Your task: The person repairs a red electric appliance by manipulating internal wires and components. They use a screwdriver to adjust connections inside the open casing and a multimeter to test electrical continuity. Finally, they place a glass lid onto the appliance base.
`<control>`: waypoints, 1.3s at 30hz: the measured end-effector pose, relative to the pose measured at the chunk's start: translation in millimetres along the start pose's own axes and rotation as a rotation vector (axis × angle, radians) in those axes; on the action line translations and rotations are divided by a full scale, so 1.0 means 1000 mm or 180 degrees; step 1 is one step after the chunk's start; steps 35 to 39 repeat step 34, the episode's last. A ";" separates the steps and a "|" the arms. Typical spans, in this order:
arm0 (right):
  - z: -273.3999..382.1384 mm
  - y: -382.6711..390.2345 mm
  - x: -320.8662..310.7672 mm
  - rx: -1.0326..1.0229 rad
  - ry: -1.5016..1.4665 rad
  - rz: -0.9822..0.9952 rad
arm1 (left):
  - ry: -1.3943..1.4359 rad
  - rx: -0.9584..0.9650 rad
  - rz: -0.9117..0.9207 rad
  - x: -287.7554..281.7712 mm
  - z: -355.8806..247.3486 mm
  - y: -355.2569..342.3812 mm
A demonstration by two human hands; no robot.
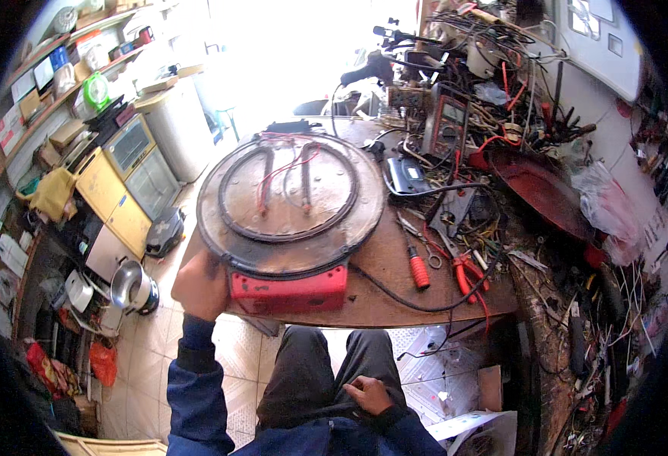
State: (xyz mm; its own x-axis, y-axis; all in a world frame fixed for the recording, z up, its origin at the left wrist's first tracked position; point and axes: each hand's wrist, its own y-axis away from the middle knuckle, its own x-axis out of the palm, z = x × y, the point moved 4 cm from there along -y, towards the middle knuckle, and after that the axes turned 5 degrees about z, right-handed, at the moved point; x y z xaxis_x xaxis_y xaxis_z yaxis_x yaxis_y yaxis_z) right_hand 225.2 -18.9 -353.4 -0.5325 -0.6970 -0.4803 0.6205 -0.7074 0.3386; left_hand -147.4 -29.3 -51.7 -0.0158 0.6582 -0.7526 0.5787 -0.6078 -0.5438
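Observation:
A round metal heating plate (288, 178) lies on the brown table, underside up. A dark ring-shaped heating element (231, 209) runs around it, and thin red wires cross its middle. On its near side sits a red housing (288, 290). My left hand (201, 285) grips the plate's near left edge beside this housing; part of its fingers is hidden. My right hand (370, 395) rests on my thigh with its fingers loosely curled, apart from the table and with nothing visible in it. Right of the plate lie a red-handled screwdriver (416, 262) and red-handled pliers (467, 273).
A multimeter (448, 121) stands amid heaped cables and tools on the right. A red round pan (543, 194) leans there. A black power cord (402, 300) loops over the table's front edge. At left are loaded shelves (68, 95), a yellow cabinet (110, 190) and a steel pot (130, 285).

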 end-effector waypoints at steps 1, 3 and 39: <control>0.000 0.000 -0.001 0.0023 -0.0009 -0.0024 | 0.0036 0.0004 0.0036 0.002 0.000 -0.002; -0.001 0.001 0.002 0.0055 -0.0012 -0.0043 | 0.0119 0.0042 0.0042 0.009 0.013 -0.003; 0.115 -0.026 0.054 0.0132 0.1831 0.2006 | 0.1222 -0.0004 0.1177 -0.020 0.019 -0.024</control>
